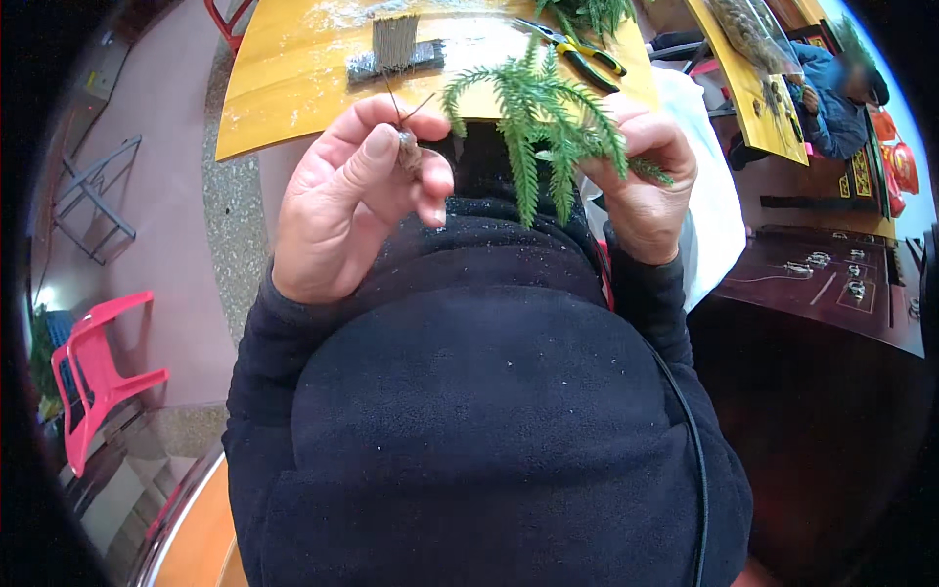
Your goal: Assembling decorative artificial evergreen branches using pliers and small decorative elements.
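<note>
My left hand (328, 201) is raised at the table's near edge. Its thumb and fingers pinch a small brownish-grey piece (409, 157), perhaps a little pine cone, with two thin wires (392, 98) sticking up from it. To the right, my right hand (646, 186) grips a green fir sprig (533, 117) by its base, and its needled branches spread toward my left hand. Bundles of thin wire, one brownish (395, 41) and one silvery grey (367, 68), lie crossed beyond my hands. Cutting pliers (582, 51) with yellow and black handles rest beyond the sprig.
White flakes dot the yellow table (269, 88). More green sprigs (592, 14) lie at its far right. Left stand a pink plastic chair (98, 372) and a folding frame (98, 201). A white bag (719, 196) hangs right; a person (836, 103) sits at another yellow table (758, 108).
</note>
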A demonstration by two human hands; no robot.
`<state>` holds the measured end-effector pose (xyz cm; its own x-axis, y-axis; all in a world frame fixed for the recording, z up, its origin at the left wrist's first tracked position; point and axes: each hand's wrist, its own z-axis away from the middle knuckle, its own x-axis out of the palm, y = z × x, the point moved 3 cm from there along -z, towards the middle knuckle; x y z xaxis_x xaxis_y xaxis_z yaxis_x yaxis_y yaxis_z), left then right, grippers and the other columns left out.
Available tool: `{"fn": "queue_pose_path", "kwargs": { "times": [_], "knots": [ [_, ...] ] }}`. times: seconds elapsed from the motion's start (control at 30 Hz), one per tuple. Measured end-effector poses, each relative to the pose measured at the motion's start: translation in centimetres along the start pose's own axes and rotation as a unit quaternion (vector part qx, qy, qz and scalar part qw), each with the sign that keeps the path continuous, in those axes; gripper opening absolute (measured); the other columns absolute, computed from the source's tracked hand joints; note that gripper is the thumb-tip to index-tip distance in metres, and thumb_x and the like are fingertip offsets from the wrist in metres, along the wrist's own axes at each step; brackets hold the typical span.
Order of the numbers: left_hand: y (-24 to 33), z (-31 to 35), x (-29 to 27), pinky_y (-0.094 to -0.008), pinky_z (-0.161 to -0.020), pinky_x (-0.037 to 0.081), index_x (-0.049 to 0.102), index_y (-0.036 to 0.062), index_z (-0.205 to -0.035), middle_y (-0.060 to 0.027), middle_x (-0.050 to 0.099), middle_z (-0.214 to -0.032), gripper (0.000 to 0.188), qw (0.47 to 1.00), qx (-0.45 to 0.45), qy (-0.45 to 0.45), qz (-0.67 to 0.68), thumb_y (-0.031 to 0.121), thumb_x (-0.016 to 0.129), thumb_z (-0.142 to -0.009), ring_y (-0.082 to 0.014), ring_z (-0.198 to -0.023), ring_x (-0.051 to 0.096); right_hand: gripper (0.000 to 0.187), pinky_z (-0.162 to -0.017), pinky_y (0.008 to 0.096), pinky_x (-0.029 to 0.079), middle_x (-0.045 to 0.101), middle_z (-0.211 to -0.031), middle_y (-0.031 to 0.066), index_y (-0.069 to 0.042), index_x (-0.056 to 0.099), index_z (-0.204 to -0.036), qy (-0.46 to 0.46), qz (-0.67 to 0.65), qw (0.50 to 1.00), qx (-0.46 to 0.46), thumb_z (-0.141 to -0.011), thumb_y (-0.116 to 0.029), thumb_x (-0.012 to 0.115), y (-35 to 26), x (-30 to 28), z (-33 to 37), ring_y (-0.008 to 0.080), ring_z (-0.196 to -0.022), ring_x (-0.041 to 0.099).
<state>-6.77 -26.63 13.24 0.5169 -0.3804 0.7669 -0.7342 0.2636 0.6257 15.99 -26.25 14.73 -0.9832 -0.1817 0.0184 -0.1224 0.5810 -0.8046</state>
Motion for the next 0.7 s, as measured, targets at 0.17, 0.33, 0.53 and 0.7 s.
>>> {"fn": "queue_pose_path", "kwargs": {
  "times": [0.17,0.33,0.53,0.7],
  "knots": [
    [0.0,1.0,1.0,-0.0329,-0.068,0.054,0.05,0.0034,-0.108,-0.0129,0.058,-0.106,0.018,0.996,-0.081,-0.042,-0.002,0.015,0.048,-0.094,-0.0234,-0.085,0.063,0.022,-0.078,0.0338,0.046,0.062,-0.088,0.0085,-0.006,0.055,-0.075,-0.028,-0.039,0.998,0.037,-0.067,0.008,0.07,0.8,1.2,1.7,0.0214,-0.085,0.058],
    [-0.8,1.2,-0.9,-0.0299,-0.067,0.054,0.05,0.0033,-0.106,-0.0137,0.06,-0.094,0.017,0.988,-0.136,-0.07,-0.019,0.014,0.049,-0.094,-0.022,-0.08,0.064,0.022,-0.078,0.0349,0.045,0.063,-0.089,0.0089,-0.005,0.057,-0.072,-0.202,0.245,0.945,-0.081,-0.059,0.009,0.069,-0.1,2.9,1.0,0.0249,-0.084,0.059],
    [-1.7,1.3,-0.7,-0.0274,-0.068,0.053,0.051,0.0003,-0.105,-0.0117,0.06,-0.087,0.017,0.984,-0.039,-0.031,-0.172,0.01,0.054,-0.091,-0.0181,-0.079,0.063,0.025,-0.081,0.0309,0.046,0.063,-0.094,0.0093,-0.005,0.063,-0.075,-0.131,0.306,0.94,-0.07,-0.057,0.012,0.058,-1.2,2.2,0.9,0.0232,-0.093,0.058],
    [-2.9,1.9,2.6,-0.027,-0.07,0.053,0.051,-0.0015,-0.104,-0.0106,0.06,-0.088,0.017,0.973,0.0,-0.076,-0.217,0.008,0.056,-0.09,-0.0168,-0.081,0.062,0.019,-0.082,0.03,0.046,0.061,-0.098,0.0143,0.0,0.062,-0.09,-0.004,0.247,0.965,-0.089,-0.074,0.011,0.057,-5.2,-1.3,1.5,0.0213,-0.093,0.058]
  ]
}}
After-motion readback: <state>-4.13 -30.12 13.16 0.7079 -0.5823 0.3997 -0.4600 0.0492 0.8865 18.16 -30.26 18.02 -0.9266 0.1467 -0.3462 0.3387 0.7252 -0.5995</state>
